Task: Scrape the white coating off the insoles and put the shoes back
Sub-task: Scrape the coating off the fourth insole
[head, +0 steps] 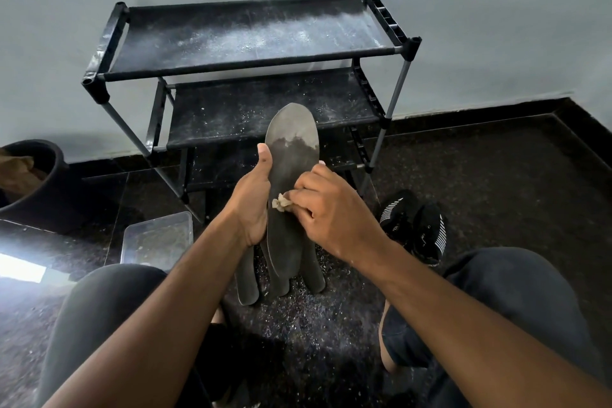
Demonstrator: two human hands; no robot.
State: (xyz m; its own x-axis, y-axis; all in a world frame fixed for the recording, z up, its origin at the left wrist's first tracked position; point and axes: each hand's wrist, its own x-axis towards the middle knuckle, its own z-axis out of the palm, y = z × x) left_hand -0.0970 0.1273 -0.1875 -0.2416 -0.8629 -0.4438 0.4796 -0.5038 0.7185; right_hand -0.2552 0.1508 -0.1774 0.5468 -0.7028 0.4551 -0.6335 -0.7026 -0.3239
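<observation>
Grey insole [291,159] stands upright before the shoe rack [251,43], left hand [253,199] gripping its edge, right hand [328,209] pinching a scrap [281,202]; firm strokes toward the pale toe patch should work best.

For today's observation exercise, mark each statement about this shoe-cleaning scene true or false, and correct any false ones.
1. The left hand holds the upright insole. True.
2. Pale coating remains on the insole's top end. True.
3. The black shoes stand on the rack. False: they are on the floor, right of the rack.
4. The right hand is empty. False: its grip pinches a pale scrap against the insole.
5. A clear plastic tray lies on the floor. True.
</observation>
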